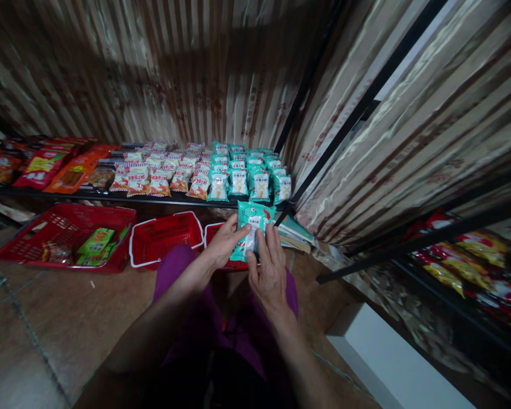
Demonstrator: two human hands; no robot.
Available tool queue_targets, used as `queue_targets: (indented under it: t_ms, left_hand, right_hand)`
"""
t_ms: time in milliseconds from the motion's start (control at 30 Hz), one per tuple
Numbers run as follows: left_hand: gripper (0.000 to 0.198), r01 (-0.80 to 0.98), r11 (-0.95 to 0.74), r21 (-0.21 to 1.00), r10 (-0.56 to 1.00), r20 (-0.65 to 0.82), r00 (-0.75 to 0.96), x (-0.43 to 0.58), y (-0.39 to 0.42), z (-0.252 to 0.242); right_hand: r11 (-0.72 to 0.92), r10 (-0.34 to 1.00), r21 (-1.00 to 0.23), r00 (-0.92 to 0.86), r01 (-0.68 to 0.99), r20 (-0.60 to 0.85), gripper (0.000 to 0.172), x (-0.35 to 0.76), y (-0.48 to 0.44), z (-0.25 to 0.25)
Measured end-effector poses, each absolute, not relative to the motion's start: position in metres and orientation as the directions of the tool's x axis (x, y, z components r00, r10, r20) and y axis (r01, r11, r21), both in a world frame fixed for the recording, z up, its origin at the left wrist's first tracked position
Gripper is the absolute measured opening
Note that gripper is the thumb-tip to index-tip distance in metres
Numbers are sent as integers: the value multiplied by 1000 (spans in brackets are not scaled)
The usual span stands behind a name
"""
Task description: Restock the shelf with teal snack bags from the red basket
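A teal snack bag (247, 211) with a white label and a fish picture is held up in front of the shelf edge. My left hand (226, 241) grips it at its left side, the thumb lying across the front. On the lower right of the bag, my right hand (269, 272) holds it with the fingers over the front; part of the label is covered. Just behind, rows of matching teal bags (238, 182) stand on the black shelf (187, 199). White and orange snack bags (138, 179) sit to their left.
Orange and red food packs (74, 170) fill the shelf's left. Below are a large red basket (15, 241) holding green packs and a smaller red basket (142, 244). A black metal post (323, 170) rises at right. A white box (392, 352) lies on the floor, near another shelf of packets (464, 255).
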State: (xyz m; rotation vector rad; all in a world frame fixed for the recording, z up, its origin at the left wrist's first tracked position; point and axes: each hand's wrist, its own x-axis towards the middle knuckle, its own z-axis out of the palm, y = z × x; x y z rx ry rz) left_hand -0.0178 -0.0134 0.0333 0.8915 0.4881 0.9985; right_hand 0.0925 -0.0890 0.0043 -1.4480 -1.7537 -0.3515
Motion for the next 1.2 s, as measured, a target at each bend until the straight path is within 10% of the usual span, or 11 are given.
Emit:
queue_targets:
  t_ms: [1200]
  left_hand:
    - [43, -525, 273, 806, 943, -117, 312, -24, -8, 28]
  right_hand:
    - [353, 720, -333, -27, 874, 693, 46, 89, -88, 1]
